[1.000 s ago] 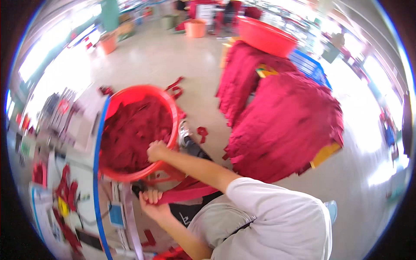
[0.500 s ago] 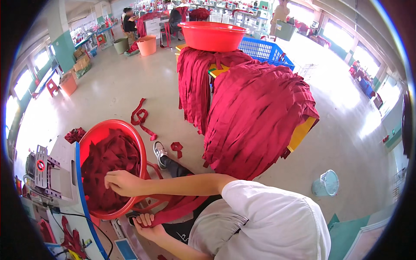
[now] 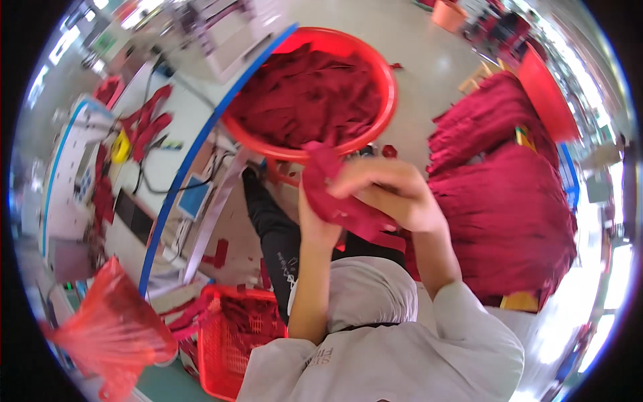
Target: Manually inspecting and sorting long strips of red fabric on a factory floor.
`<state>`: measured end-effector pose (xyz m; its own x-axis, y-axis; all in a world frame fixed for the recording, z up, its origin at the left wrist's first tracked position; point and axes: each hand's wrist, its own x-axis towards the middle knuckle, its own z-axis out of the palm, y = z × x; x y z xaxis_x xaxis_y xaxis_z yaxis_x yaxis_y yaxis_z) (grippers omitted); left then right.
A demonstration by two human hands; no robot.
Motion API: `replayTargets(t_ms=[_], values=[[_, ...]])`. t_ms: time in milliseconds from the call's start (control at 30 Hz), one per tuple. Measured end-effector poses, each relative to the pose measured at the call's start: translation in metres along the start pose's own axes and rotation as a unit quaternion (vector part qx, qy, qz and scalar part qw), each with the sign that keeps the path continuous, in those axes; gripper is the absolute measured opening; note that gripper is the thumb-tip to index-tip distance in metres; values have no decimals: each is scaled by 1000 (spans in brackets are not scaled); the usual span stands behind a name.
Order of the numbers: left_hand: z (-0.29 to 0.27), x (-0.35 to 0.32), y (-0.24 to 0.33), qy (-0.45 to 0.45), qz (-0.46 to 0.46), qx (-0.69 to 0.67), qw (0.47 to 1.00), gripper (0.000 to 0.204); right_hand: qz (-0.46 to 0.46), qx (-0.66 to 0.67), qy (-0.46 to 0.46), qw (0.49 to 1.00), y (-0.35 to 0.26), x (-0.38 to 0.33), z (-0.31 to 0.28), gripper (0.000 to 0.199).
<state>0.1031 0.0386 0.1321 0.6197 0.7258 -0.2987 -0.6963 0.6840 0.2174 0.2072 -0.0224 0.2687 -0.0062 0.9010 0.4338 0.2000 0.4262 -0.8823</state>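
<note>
Dark red fabric strip (image 3: 345, 213), folded into a loose bundle, is held up over my lap by my left hand (image 3: 317, 216), its fingers largely hidden behind the cloth. My right hand (image 3: 392, 191) reaches across the strip from the other side, its fingers smeared by motion, so its grip is unclear. Just beyond both hands stands a round red tub (image 3: 385, 120), heaped with dark red fabric strips (image 3: 308, 100). One end of the held cloth overlaps the tub's near rim in the picture.
A white worktable (image 3: 194, 100) with a blue edge runs along the left. On the right, dark red strips (image 3: 502, 221) hang over a stand beside another red tub (image 3: 549, 94). A red basket (image 3: 214, 348) and red plastic bag (image 3: 120, 328) are at lower left.
My view has swung left. My right hand has come out of the tub to my left hand, and the strip is now raised and bunched between them.
</note>
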Motion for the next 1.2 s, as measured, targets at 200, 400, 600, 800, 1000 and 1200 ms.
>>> replayTargets(t_ms=[200,400,600,800,1000,1200], values=[[-22,0,16,-137,-90,-40,986,41,360,90,24,928,38,-99,-13,32],[-10,9,16,115,-60,-24,991,6,503,53,111,855,54,-163,-17,21],[-48,17,9,-71,-80,-72,992,17,550,-216,75,803,74,-214,-33,20],[-50,23,16,-136,-46,-62,988,28,545,-209,246,774,115,-324,-36,26],[-50,22,20,-112,-28,-59,991,27,593,-281,261,708,151,-484,-31,23],[-64,24,33,-112,-17,-82,990,28,673,-186,501,511,156,-726,-49,31]])
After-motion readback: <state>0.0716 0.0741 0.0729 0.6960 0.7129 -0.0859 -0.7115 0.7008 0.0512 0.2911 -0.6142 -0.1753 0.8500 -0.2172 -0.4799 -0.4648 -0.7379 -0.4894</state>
